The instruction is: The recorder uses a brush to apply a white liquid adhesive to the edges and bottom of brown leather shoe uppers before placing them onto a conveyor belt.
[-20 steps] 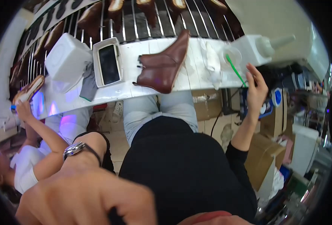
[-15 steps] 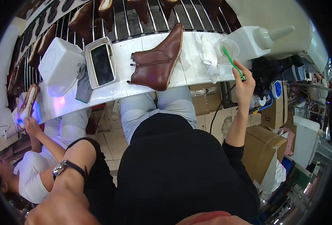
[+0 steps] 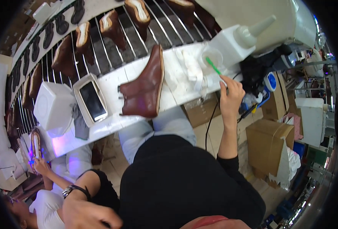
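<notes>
My right hand (image 3: 232,93) is closed on the end of a slim green tool (image 3: 214,66), shaped like a toothbrush. Its far end is inside a clear round cup (image 3: 218,53) beside a white bottle with a long spout (image 3: 234,42). A brown leather ankle boot (image 3: 144,89) lies on its side on the white bench in front of me, untouched. My left hand (image 3: 90,214), with a watch on its wrist, is raised at the lower left edge, away from the bench. It is blurred and cut off, so its fingers are unclear.
A tray with a phone (image 3: 88,122), a grey glove (image 3: 80,128) and a white container (image 3: 51,107) sit left on the bench (image 3: 115,131). Brown boots hang on the metal rack (image 3: 157,34) behind. A co-worker's hand (image 3: 42,166) holds a shoe at far left. White cloth (image 3: 193,68) lies near the cup.
The view has turned, so the bench tilts more and the boot appears lower and farther left. My right hand still holds the green tool at the cup. My left hand has shifted right in view.
</notes>
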Demonstrator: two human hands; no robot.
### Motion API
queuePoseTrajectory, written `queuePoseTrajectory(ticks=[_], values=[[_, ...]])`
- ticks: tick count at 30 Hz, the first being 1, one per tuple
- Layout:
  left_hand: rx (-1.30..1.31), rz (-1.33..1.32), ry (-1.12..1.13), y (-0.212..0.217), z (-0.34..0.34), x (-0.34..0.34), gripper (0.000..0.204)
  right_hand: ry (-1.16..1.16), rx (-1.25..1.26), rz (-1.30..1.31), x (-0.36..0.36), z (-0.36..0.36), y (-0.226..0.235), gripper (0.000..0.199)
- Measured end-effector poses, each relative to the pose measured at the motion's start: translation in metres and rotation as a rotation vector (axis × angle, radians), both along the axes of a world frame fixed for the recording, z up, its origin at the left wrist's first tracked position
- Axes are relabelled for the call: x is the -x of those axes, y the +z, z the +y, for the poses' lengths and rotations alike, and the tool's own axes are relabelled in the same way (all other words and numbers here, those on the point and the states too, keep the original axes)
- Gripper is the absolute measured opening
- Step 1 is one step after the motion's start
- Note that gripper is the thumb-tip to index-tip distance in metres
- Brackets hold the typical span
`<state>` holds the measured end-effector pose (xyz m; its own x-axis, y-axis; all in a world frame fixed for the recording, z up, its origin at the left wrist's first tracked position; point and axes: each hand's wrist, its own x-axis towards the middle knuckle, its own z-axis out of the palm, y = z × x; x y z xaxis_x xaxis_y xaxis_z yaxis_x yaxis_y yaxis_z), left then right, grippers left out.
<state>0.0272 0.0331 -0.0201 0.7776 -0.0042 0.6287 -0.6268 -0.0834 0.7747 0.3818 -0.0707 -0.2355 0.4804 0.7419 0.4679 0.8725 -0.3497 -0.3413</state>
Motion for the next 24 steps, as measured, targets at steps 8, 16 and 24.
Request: queuePoseTrajectory(ticks=[8,16,24], values=[[-0.425,0.996,0.953,-0.157,0.042,-0.045,0.037,-0.086,0.371,-0.058,-0.046,0.050,-0.011,0.016],[-0.268,1.236,0.884,-0.283,0.138,-0.106,0.072,-0.124,0.324,0.024,-0.047,0.036,-0.006,0.008],[-0.358,1.119,1.046,-0.263,0.117,-0.110,0.079,-0.177,0.405,-0.011,-0.055,0.042,-0.020,0.012]])
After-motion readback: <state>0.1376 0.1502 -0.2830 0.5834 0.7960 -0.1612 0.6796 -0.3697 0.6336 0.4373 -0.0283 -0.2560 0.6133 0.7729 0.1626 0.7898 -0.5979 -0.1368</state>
